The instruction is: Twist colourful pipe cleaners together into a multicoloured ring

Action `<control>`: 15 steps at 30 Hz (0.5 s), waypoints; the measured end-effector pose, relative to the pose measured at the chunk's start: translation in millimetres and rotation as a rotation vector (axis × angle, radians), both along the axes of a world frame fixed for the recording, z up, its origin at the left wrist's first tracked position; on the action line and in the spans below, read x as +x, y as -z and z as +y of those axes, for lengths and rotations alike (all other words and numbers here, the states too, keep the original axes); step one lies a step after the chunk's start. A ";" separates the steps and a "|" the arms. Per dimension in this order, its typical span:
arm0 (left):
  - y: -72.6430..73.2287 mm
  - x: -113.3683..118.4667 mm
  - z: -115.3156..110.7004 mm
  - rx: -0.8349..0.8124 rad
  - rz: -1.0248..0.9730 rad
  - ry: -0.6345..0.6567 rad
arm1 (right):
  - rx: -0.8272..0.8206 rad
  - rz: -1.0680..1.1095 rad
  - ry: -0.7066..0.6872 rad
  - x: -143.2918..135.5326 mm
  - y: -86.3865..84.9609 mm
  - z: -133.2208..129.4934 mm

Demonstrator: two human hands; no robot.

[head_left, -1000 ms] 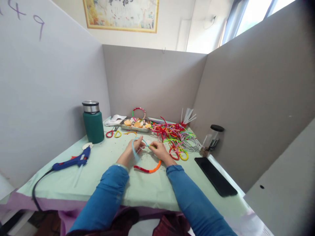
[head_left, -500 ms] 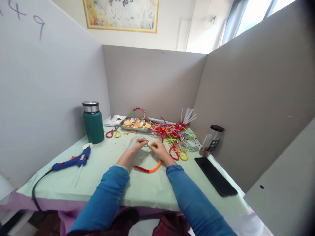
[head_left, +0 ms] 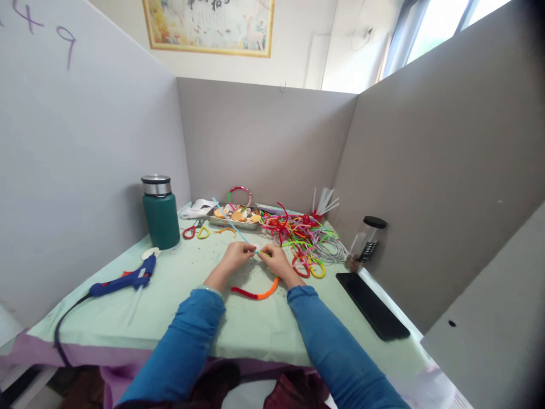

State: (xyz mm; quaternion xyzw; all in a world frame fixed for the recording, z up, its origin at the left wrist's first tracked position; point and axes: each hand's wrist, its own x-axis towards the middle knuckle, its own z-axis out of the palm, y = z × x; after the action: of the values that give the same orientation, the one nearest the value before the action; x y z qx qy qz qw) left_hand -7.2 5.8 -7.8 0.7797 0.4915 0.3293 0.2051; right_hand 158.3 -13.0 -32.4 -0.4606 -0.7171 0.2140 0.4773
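1. And the light-blue pipe cleaner (head_left: 235, 226) swings out! Curled over the left hand a second ago, then a blur, it now runs nearly straight from the fingertips towards the tabletop's far edge, its free tip level with the metal tray (head_left: 234, 225).

2. Its near end sits pinched at the meeting point of both hands, about midway between the left and right edges of the cloth-covered table (head_left: 179, 301). The loop opening out seems to bring the whole loose length clear of the fingers.

3. Left hand (head_left: 234, 257): thumb and fingers close together at that blue end, the wrist turned inward, where before it had the loop around it. Right hand (head_left: 276, 260): barely moving, clamping the small greenish section beside it, fingertips almost touching the left's.

4. Below them, the red-and-orange fuzzy band (head_left: 259, 297) holds its curve, bowed towards the near edge; its upper end rises to the right hand, its red end points left. That part has not shifted, so the right hand appears to be steadying the piece while the left does the moving.

5. Farther out, all quiet: pipe cleaner pile (head_left: 293, 223) by the far right, blue glue gun (head_left: 123, 283) near the left edge, green flask (head_left: 162, 220) just beyond it.
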 end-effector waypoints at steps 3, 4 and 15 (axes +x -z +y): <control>-0.2 0.1 0.1 -0.029 0.021 -0.015 | 0.011 -0.008 0.005 0.3 0.9 0.7; -0.5 0.1 -0.2 -0.036 0.026 -0.022 | 0.013 -0.008 0.005 0.4 1.2 1.0; -3.7 -1.2 -4.6 -0.005 0.078 -0.038 | 0.010 -0.021 0.009 0.4 2.2 2.0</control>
State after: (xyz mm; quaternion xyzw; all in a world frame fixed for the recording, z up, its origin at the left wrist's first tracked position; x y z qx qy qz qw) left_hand -8.3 1.3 -4.1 0.7818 0.5149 0.3012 0.1815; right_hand 158.7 -11.0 -34.6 -0.4638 -0.7208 0.2036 0.4731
